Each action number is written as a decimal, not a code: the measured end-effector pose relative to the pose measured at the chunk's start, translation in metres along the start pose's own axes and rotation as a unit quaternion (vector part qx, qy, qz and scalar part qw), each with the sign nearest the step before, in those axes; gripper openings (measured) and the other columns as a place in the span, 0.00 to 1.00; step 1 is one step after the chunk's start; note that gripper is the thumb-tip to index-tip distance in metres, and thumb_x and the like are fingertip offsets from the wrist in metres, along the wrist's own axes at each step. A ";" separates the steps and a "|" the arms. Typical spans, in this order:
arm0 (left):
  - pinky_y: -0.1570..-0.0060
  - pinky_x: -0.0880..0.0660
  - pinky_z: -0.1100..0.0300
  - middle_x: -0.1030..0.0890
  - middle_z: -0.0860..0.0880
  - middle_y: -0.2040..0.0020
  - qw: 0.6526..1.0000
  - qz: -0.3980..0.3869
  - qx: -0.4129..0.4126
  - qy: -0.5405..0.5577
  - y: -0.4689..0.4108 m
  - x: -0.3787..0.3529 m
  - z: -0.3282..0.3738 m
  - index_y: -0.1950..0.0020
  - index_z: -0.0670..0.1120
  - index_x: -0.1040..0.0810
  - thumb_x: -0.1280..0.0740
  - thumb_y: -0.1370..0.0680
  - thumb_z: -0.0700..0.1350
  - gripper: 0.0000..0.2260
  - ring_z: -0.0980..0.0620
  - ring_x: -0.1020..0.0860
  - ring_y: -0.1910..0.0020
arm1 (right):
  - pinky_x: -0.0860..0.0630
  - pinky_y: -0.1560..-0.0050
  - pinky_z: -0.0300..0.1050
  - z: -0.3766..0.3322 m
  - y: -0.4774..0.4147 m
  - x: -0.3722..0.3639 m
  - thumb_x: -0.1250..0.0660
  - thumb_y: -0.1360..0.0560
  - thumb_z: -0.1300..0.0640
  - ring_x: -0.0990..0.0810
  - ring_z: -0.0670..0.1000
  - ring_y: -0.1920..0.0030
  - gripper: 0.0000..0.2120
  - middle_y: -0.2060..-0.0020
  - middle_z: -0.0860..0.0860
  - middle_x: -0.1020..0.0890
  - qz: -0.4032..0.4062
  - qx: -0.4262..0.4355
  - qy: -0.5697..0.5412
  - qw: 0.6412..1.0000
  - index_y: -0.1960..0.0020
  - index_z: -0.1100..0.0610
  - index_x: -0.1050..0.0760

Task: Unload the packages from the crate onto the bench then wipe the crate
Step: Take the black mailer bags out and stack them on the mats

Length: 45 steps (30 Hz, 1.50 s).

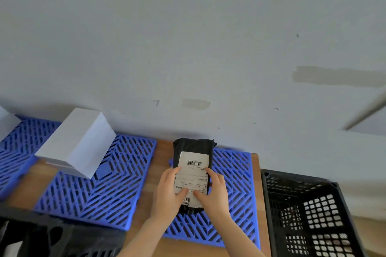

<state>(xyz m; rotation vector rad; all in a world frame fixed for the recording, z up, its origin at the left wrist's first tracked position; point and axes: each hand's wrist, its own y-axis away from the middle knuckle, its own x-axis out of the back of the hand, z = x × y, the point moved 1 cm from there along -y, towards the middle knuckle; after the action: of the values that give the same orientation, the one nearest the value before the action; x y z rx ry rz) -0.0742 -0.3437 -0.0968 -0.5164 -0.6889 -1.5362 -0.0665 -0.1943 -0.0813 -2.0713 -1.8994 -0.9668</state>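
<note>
A: You have the black mailer bag [194, 148] in both hands. Your left hand [169, 191] curls round its left edge, with the thumb laid across the white shipping label [193, 173].

B: Your right hand [214, 193] mirrors it. The fingers wrap the right edge, the thumb sits on the lower part of the label, and your two thumbs nearly meet.

A: The bag runs straight away from your hands, long side forward. Its far end is up against the foot of the grey wall [188, 48]. The label's upper barcode sits just beyond your fingertips.

B: Under your hands is a blue grid mat [234, 173], lying on the wooden desk [163, 152]. I cannot tell whether the bag lies flat on that mat or you are holding it a little off it.

A: To the left of your left hand, across a strip of bare wood, there is a second blue mat [94, 183]. A white box [77, 144] sits on its far left corner, well apart from the bag.

B: Further left again you have a third mat [18, 142], and the corner of another white box [6, 123] at the edge of the view.

A: To the right of your right hand, just past the desk's end, stands the black crate [302, 215]. Its top is open and its walls are full of square holes.

B: Low down, to the left of your left forearm, there is something black and blurred [62, 238]. I cannot tell what it is.
</note>
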 end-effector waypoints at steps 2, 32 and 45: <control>0.48 0.34 0.80 0.29 0.53 0.32 1.000 -0.008 0.003 -0.005 -0.007 -0.004 -0.005 0.29 0.47 0.31 0.26 0.26 0.42 0.27 0.59 0.29 0.36 | 0.30 0.60 0.23 0.004 -0.007 -0.006 0.28 0.28 0.59 0.32 0.40 0.46 0.32 0.42 0.43 0.35 -0.005 -0.007 0.002 1.000 0.28 0.51 0.37; 0.31 0.32 0.55 0.38 0.51 0.24 0.995 0.062 -0.060 -0.047 0.020 0.054 0.038 0.27 0.49 0.32 0.32 0.22 0.48 0.24 0.53 0.36 0.27 | 0.31 0.51 0.34 -0.024 0.029 0.037 0.29 0.26 0.55 0.31 0.44 0.46 0.31 0.33 0.50 0.36 0.006 0.049 0.016 0.999 0.27 0.49 0.37; 0.46 0.30 0.64 0.30 0.53 0.38 0.948 0.314 -0.053 -0.026 0.185 0.235 0.036 0.33 0.49 0.28 0.34 0.20 0.45 0.16 0.55 0.27 0.41 | 0.27 0.38 0.51 -0.154 0.152 -0.009 0.31 0.25 0.55 0.25 0.52 0.41 0.23 0.35 0.53 0.32 -0.055 0.278 -0.017 0.959 0.31 0.53 0.31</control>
<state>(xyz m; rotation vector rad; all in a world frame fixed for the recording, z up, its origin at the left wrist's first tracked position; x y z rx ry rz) 0.0859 -0.4894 0.1125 -0.7729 -0.4209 -0.9626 0.0240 -0.3102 0.0778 -1.6723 -2.0194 -0.3461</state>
